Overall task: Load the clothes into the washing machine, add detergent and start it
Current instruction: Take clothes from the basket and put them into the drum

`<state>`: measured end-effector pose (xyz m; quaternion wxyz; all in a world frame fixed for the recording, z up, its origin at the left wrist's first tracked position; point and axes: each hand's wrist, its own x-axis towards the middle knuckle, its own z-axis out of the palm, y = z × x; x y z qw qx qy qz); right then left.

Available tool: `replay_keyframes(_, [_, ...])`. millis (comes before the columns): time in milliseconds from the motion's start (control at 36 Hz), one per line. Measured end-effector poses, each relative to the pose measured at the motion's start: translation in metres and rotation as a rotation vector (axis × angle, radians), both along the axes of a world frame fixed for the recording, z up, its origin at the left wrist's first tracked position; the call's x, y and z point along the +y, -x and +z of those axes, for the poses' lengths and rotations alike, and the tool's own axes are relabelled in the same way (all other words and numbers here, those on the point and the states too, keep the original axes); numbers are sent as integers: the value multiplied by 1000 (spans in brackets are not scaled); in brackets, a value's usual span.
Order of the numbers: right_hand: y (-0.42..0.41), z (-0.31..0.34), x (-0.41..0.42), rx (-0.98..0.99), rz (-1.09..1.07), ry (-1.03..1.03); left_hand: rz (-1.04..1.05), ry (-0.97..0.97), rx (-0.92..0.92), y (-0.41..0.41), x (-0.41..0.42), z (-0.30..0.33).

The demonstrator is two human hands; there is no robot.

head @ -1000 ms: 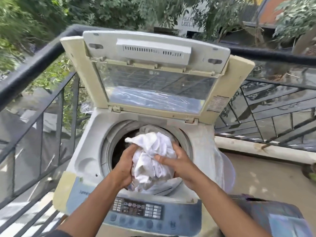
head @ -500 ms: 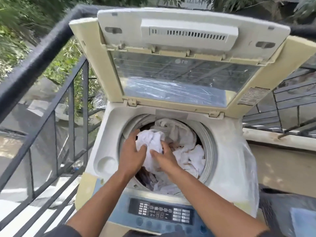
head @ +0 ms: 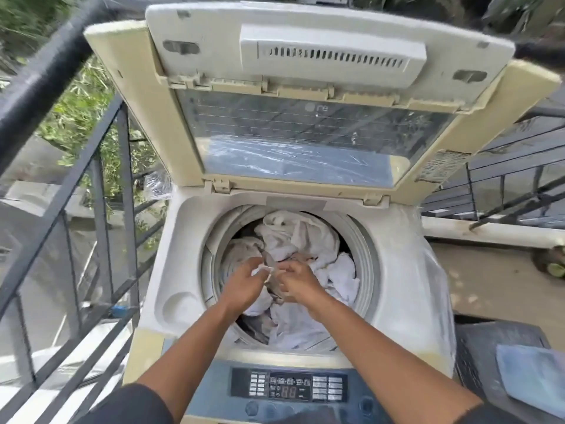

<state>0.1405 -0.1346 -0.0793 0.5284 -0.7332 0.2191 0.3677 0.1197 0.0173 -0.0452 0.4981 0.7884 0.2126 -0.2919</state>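
Note:
A top-loading washing machine (head: 183, 270) stands in front of me with its lid (head: 305, 133) raised. White and pale grey clothes (head: 299, 237) fill the round drum. Both my hands reach down into the drum opening, close together. My left hand (head: 244, 283) pinches a bit of white cloth at its fingertips. My right hand (head: 298, 283) curls its fingers on the crumpled clothes just beside it. The blue control panel (head: 289, 387) with its small display lies below my forearms. No detergent is in view.
A black metal railing (head: 101, 185) runs along the left and behind the machine. Clear plastic sheeting (head: 434, 286) hangs over the machine's right side. A dark basket (head: 489, 347) with a pale blue cloth (head: 532, 374) sits at the lower right.
The white bundle that both hands held above the opening has gone down into the drum. My hands sank with it, and my head moved closer to the machine.

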Motion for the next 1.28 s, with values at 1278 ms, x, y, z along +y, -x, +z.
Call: replay_keyframes(1278, [-97,37,-34,92,-966,-724,951,997,101,-111,-52,-5])
